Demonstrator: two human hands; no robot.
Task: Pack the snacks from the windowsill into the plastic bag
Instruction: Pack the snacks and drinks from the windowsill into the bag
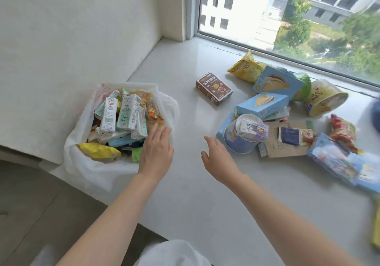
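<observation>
My left hand (pixel 155 151) is resting, fingers straight and holding nothing, on the near right rim of the white plastic bag (pixel 96 169), which is sitting at the windowsill's (pixel 185 183) left end, crammed with drink cartons (pixel 127 111) and a yellow packet (pixel 99 150). My right hand (pixel 219 160) is hovering open and empty just beside a blue tub (pixel 239 142). Farther off, light blue boxes (pixel 262 104), a brown bear-print box (pixel 213 88), a yellow cup (pixel 324 99) and a yellow snack bag (pixel 245 68) are lying near the glass.
</observation>
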